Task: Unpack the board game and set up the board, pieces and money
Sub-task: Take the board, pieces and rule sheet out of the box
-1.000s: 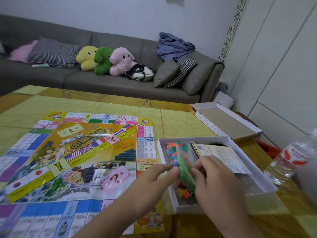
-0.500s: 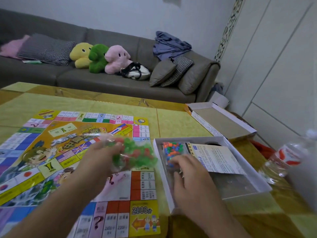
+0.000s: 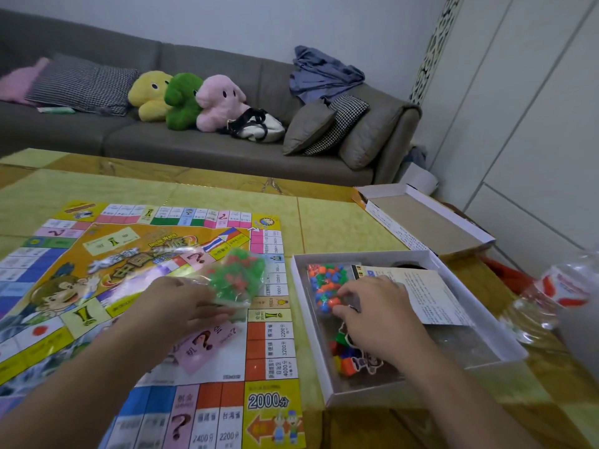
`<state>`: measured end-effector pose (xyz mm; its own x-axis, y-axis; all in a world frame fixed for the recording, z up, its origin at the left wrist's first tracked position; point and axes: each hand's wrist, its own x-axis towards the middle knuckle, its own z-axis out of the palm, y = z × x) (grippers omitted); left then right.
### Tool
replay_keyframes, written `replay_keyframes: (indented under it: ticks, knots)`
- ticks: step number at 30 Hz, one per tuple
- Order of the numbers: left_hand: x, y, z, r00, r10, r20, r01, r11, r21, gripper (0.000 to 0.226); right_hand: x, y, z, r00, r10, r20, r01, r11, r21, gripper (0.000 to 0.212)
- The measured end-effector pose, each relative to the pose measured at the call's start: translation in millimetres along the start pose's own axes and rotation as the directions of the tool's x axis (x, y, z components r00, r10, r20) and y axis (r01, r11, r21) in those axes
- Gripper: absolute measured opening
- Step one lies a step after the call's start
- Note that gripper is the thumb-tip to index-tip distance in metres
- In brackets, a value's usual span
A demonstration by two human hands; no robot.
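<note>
Yellow-green glossy counter [image 3: 340,222] fills the lower frame, tiled pattern with amber seams, reflective.

Nearest, lower left: paper game board [image 3: 136,286] unfolded flat, printed squares and cartoon art, faint fold ridges. Left hand [image 3: 181,306] at frame centre, over the board's right side, fingers curled on a clear plastic bag of green and red pieces [image 3: 238,280]; the bag is crinkled, soft, bulging, and rests on or just above the board, which one I cannot tell.

Centre right: open white cardboard box tray [image 3: 311,325], shallow, thin-walled, just beside the board's right edge. Right hand [image 3: 379,312] inside it, fingertips bent onto a second clear bag of multicoloured pegs [image 3: 324,286]; grip looks like a light pinch on the film. Below that hand, loose coloured blocks and die-cut card figures [image 3: 353,358]. Printed instruction sheet [image 3: 421,296] lies in the tray's right half. No money visible; may sit under the sheet.

Right edge: plastic water bottle [image 3: 557,293], clear, red label. Further back: box lid [image 3: 428,218] lying inside-up at the counter's corner. Far: grey sofa [image 3: 194,140] with three plush toys, cushions, a bag.

Risks, judged:
- Thin film could split or slip under a fingertip pinch, scattering small pegs across the slick counter.
- Lifting the peg bag may snag and drag the light tray.
- Dropping the green bag could shift the unweighted paper board.
- Bottle stands near the tray; an elbow could knock it.
</note>
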<state>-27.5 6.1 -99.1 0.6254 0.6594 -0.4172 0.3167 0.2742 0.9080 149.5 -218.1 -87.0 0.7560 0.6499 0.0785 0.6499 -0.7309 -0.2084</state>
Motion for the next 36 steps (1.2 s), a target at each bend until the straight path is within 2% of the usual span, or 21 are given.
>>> replay_keyframes:
  ticks: [4,6,8,10,13,17,19,20,21,22,23,24,25,26,27,28,29,31,33,36]
  knots:
    - [1,-1,13,0.995,-0.037,0.090,0.048,0.991,-0.122,0.019,2,-3,5,0.998,-0.016,-0.067,0.015,1.000,-0.021,0.017]
    - [2,-2,17,0.993,-0.052,0.108,0.061,0.995,-0.079,0.024,3,-4,9,0.995,-0.016,-0.099,0.015,1.000,-0.014,0.008]
    - [3,-4,21,0.996,-0.046,0.081,0.048,0.999,-0.024,0.026,5,-2,13,0.990,0.022,-0.143,-0.019,1.000,0.020,0.010]
    - [4,-7,21,1.000,-0.021,0.019,0.021,0.999,0.036,0.027,8,2,14,0.979,0.068,-0.190,-0.043,0.990,0.131,0.017]
    - [3,-13,20,0.999,0.051,-0.014,-0.047,0.981,0.190,0.040,10,4,7,0.955,0.159,-0.252,-0.038,0.905,0.425,0.018]
    - [-1,-20,24,0.986,0.169,0.005,-0.146,0.832,0.536,0.045,10,-3,-5,0.920,0.259,-0.293,0.006,0.741,0.672,0.011]
    - [-5,-17,26,0.938,0.343,-0.055,-0.219,0.706,0.674,0.042,8,-9,-10,0.910,0.301,-0.284,0.025,0.646,0.763,0.009]
    - [-9,-13,27,0.900,0.432,-0.057,-0.277,0.668,0.691,0.032,6,-13,-14,0.908,0.315,-0.276,0.037,0.595,0.803,0.008]
    - [-16,-8,29,0.878,0.477,-0.042,-0.341,0.685,0.643,0.019,1,-18,-18,0.909,0.315,-0.272,0.054,0.557,0.829,0.008]
    - [-24,0,33,0.891,0.453,-0.009,-0.385,0.767,0.513,0.011,-4,-25,-22,0.915,0.290,-0.281,0.085,0.541,0.837,0.008]
    - [-33,7,38,0.930,0.363,0.053,-0.361,0.879,0.312,0.021,-11,-32,-24,0.922,0.239,-0.305,0.133,0.545,0.828,0.007]
    - [-41,14,43,0.958,0.243,0.153,-0.256,0.964,0.070,0.035,-18,-40,-24,0.929,0.161,-0.332,0.194,0.553,0.811,0.007]
    - [-48,19,47,0.955,0.128,0.269,-0.103,0.989,-0.105,0.051,-27,-50,-22,0.937,0.061,-0.344,0.254,0.558,0.790,0.008]
    - [-54,24,50,0.931,0.069,0.358,0.003,0.981,-0.196,0.060,-35,-59,-19,0.940,-0.055,-0.337,0.307,0.568,0.763,0.012]
    - [-57,26,50,0.913,0.070,0.402,0.034,0.969,-0.246,0.060,-41,-67,-14,0.928,-0.177,-0.329,0.367,0.591,0.718,0.015]
    - [-58,27,50,0.919,0.089,0.384,0.031,0.955,-0.295,0.053,-45,-73,-8,0.898,-0.294,-0.326,0.439,0.626,0.644,0.016]
    - [-57,27,47,0.944,0.108,0.311,0.005,0.940,-0.340,0.045,-47,-76,0,0.861,-0.394,-0.322,0.509,0.663,0.549,0.016]
    - [-50,26,38,0.986,0.078,0.147,-0.011,0.911,-0.412,0.029,-48,-75,8,0.820,-0.500,-0.279,0.572,0.695,0.436,0.026]
    - [-46,25,30,0.996,0.021,0.084,0.022,0.875,-0.484,0.021,-49,-74,8,0.828,-0.491,-0.269,0.560,0.708,0.430,0.038]
    - [-45,24,22,0.995,-0.029,0.094,0.075,0.845,-0.530,0.018,-52,-70,5,0.877,-0.348,-0.331,0.474,0.731,0.490,0.037]
